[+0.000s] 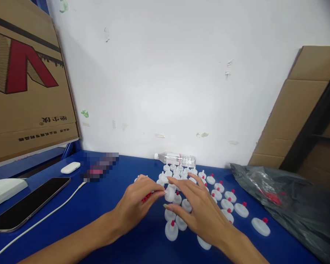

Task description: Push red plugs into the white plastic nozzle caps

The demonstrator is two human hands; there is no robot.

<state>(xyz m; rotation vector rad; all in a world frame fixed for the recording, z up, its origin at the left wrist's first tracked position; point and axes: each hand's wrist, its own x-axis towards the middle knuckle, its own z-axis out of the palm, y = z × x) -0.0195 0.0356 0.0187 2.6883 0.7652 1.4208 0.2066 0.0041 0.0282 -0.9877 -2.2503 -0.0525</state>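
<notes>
On the blue table (104, 216) lie several round white plastic caps with red tips (241, 209), spread from the middle to the right. My left hand (139, 205) is curled shut on small red pieces (146, 198), its fingertips meeting a white cap (169, 194). My right hand (200, 209) pinches that same cap from the right, its other fingers stretched over the caps below.
A clear water bottle (176, 159) lies by the white wall. A dark plastic bag (288, 201) with red pieces sits at the right. A phone (27, 203), a white cable (44, 220) and a white case (70, 167) lie at the left. Cardboard boxes (24, 80) stand on both sides.
</notes>
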